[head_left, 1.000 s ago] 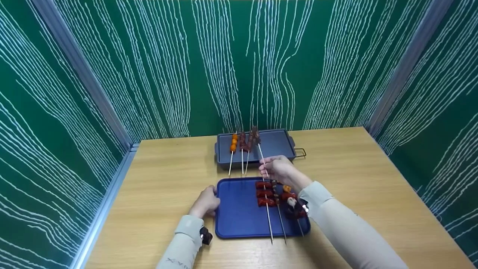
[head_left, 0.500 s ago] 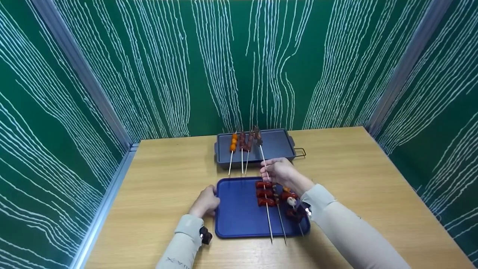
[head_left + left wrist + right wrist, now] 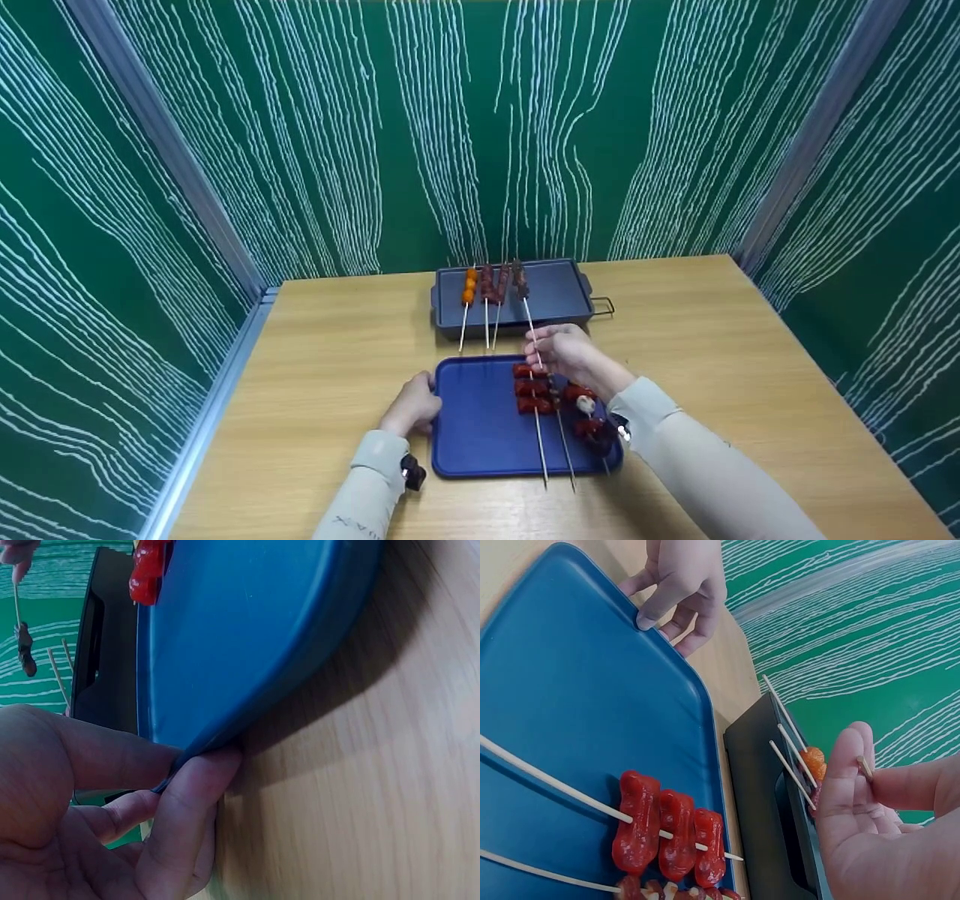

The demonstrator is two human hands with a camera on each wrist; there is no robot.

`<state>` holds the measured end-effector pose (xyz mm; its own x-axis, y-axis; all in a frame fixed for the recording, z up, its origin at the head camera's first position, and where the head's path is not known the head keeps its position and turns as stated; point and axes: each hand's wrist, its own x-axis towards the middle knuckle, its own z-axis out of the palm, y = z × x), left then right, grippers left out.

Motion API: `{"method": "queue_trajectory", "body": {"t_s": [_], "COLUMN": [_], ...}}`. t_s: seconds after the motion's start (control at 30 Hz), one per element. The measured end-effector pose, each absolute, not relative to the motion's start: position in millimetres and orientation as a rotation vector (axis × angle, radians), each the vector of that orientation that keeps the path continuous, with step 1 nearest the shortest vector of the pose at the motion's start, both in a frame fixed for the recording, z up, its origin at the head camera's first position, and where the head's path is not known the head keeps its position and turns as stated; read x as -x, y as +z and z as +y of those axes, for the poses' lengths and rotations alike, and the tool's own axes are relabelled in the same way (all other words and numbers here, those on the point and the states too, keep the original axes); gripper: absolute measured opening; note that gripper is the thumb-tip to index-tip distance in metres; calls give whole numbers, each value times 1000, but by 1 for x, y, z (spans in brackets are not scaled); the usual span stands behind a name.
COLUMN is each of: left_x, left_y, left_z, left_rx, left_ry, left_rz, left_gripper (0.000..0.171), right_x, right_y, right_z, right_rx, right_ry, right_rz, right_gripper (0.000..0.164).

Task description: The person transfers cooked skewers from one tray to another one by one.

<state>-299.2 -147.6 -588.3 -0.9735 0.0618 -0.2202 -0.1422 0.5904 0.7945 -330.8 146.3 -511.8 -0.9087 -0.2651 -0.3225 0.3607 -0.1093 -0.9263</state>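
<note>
A: Your right hand [image 3: 566,349] has the dark-meat skewer [image 3: 521,281], stick pinched thumb against fingers, near its lower end. Right wrist view: butt of the stick pokes out between them.

B: Meat end is over the dark grill [image 3: 559,289], around mid-width. Can't tell if it touches the plate. Left of it, on the grill: an orange-ball skewer [image 3: 469,286], a dark-red skewer [image 3: 487,283] and a second dark-red skewer [image 3: 502,285]. Their sticks overhang the edge on your side.

A: And your left hand [image 3: 414,405]: gripping the left rim of the blue tray [image 3: 480,442], thumb one side, fingers the other. Tray sits on the wooden table [image 3: 337,337], on your side of the grill, near it, not touching.

B: Tray's right half: a red sausage skewer [image 3: 532,406], three pieces; a thinner mixed skewer [image 3: 556,394] just beside it; then a red-and-white skewer [image 3: 585,405] next to your right wrist, lower part murky. First two sticks overhang the tray's near rim.
</note>
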Motion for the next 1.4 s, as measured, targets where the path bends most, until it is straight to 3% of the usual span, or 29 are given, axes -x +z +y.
{"method": "queue_trajectory", "body": {"t_s": [0.73, 1.03, 1.4], "left_x": [297, 298, 298], "left_y": [-585, -586, -587], "left_z": [-148, -148, -148], "left_rx": [83, 95, 84], "left_ry": [1276, 1276, 1261], "left_rz": [2602, 2601, 2602], "left_gripper": [28, 22, 21], "right_x": [320, 315, 311], "right_y": [-518, -521, -527], "right_z": [154, 159, 163], "right_rx": [-60, -42, -36], "right_ry": [-2013, -1987, -1947], "right_rz": [1741, 1733, 1748], "right_gripper": [30, 33, 21]}}
